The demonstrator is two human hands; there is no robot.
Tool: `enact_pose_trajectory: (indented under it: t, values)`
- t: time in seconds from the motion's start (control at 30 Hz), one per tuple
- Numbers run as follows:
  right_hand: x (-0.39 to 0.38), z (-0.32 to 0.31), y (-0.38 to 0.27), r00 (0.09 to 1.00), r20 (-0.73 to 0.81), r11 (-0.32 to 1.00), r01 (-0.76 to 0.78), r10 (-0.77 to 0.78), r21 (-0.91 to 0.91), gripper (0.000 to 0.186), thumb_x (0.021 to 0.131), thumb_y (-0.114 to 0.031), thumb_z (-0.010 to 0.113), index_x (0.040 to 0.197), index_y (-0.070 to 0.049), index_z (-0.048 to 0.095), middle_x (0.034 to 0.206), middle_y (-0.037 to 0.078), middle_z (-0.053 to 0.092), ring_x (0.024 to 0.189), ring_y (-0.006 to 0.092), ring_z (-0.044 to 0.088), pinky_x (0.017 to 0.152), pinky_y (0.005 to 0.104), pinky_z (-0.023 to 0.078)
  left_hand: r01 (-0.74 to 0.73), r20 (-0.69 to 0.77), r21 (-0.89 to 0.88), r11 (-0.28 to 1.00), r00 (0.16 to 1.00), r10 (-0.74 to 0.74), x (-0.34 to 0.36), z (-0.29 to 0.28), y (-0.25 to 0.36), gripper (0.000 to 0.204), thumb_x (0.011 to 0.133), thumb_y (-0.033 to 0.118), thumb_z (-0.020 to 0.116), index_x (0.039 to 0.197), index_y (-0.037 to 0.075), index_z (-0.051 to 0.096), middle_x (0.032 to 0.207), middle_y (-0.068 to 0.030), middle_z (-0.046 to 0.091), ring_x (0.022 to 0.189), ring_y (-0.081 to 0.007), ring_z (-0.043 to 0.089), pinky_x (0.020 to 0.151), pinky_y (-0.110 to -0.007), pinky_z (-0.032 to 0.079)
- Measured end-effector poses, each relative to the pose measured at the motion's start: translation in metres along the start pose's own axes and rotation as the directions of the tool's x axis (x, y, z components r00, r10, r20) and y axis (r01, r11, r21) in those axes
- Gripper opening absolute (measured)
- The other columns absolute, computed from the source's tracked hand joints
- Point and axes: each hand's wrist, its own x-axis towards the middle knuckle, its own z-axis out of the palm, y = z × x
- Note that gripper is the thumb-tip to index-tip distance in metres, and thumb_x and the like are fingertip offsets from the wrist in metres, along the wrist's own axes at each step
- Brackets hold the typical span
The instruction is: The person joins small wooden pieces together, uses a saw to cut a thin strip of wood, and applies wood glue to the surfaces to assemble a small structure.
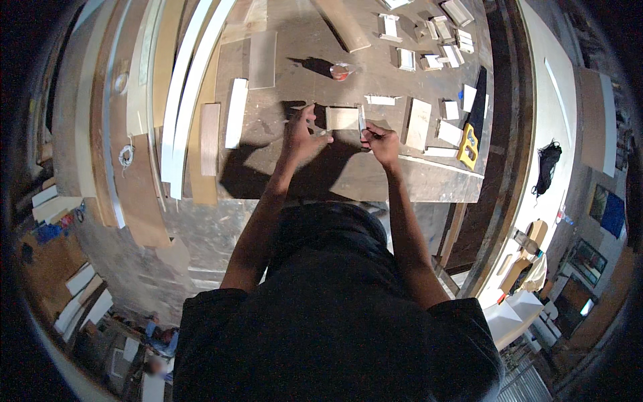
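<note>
On the worktable (395, 181) in front of me lies a small pale wooden piece (343, 118). A thin, light wooden strip (362, 119) stands along its right end, apparently touching it. My right hand (383, 143) pinches the near end of that strip between thumb and fingers. To the left of the small piece, my left hand (299, 137) is held with thumb and fingers apart, and nothing shows clearly between them. Beyond the piece sits a small red-rimmed tub (340, 72). Dark shadows of my hands and head cover the wood around my left hand.
Several small joined wooden pieces (406, 59) stand at the far right. A handsaw with a yellow handle (469, 147) lies at the right edge, near a flat board (418, 123). Long white strips (184, 100) run along the left, beside a white-topped board (236, 112).
</note>
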Motion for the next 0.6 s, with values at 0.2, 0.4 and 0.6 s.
enact_pose_trajectory:
  t: [0.2, 0.4, 0.6]
  values:
    - [0.001, 0.001, 0.000, 1.000, -0.026, 0.999, -0.006, 0.005, -0.032, 0.030, 0.093, -0.005, 0.070, 0.121, 0.003, 0.069, 0.089, 0.010, 0.074, 0.074, 0.0129, 0.069, 0.065, 0.0278, 0.061, 0.141, 0.011, 0.145, 0.979, 0.989, -0.144, -0.008, 0.007, 0.012, 0.098, 0.060, 0.025, 0.093, 0.143, 0.006, 0.045, 0.118, -0.0156, 0.063, 0.113, -0.0341, 0.059, 0.100, -0.046, 0.045]
    - [0.002, 0.002, 0.007, 0.997, -0.069, 0.998, 0.043, -0.046, -0.041, 0.032, 0.091, -0.007, 0.073, 0.121, 0.003, 0.069, 0.091, 0.010, 0.074, 0.076, 0.0124, 0.069, 0.066, 0.0275, 0.061, 0.126, 0.018, 0.139, 0.982, 0.991, -0.130, -0.006, 0.006, 0.015, 0.093, 0.060, 0.025, 0.093, 0.140, 0.008, 0.048, 0.119, -0.0149, 0.062, 0.112, -0.0346, 0.058, 0.100, -0.047, 0.044]
    - [0.003, 0.003, 0.006, 0.998, -0.030, 0.997, 0.045, -0.047, -0.062, 0.034, 0.090, -0.010, 0.075, 0.121, 0.003, 0.069, 0.091, 0.009, 0.073, 0.074, 0.0109, 0.067, 0.064, 0.0266, 0.060, 0.108, 0.011, 0.194, 0.975, 0.994, -0.112, -0.006, 0.008, 0.012, 0.090, 0.058, 0.026, 0.094, 0.136, 0.010, 0.052, 0.116, -0.0132, 0.065, 0.109, -0.0335, 0.061, 0.097, -0.047, 0.045]
